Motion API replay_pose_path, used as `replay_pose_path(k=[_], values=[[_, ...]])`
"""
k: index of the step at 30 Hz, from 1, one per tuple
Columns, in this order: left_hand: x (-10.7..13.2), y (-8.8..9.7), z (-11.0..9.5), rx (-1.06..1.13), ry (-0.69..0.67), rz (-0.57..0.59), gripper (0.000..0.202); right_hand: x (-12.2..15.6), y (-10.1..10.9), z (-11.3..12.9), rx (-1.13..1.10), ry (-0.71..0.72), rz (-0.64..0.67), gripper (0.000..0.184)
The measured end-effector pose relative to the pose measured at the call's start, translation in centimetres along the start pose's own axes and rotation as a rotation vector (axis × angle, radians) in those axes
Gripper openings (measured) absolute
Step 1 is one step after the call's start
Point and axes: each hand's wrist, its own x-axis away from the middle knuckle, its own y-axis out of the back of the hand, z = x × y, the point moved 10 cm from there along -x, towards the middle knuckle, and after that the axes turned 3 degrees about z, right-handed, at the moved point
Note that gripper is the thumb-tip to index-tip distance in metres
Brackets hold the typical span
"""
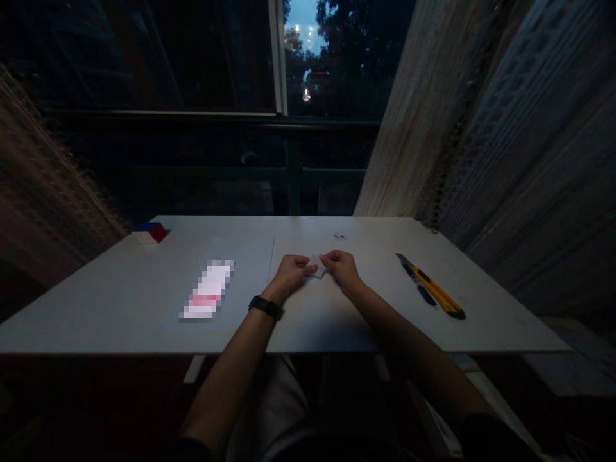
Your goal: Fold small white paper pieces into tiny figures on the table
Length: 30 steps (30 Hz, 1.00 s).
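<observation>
Head cam view, pretty dim: white tabletop (pixel 308 333) takes up most of the middle. Left forearm (pixel 233 378) and right forearm (pixel 409 340) come in over the near edge and angle inward, like an upside-down V. Left hand (pixel 290 273) and right hand (pixel 341 268) meet at the tip, backs up, fingers curled in toward each other. Yellow utility knife (pixel 436 292) lies right of them, well apart. Dark wristband (pixel 265 307) on the left wrist. Smallest is the folded-looking white paper (pixel 316 265) between the hands, each grip pinching one side of it.
</observation>
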Motion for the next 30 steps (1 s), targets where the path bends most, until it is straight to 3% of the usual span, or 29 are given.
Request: replay_pose_path(k=[7,13,17,30], values=[[-0.2,-0.7,0.5,0.008,0.007,0.081,0.035,-0.3,0.5,0.2,0.083,0.047,-0.024,0.026],[-0.2,0.3,0.7,-0.192,0.039,0.009,0.034,0.1,0.3,1.6,0.351,0.147,-0.002,0.025],[0.0,0.2,0.6,-0.209,0.064,0.019,0.039,0.6,-0.4,2.7,0.442,0.207,0.053,0.024],[0.7,-0.2,0.3,-0.111,0.126,0.063,0.035,0.2,-1.1,2.2,0.270,0.167,0.169,0.025]])
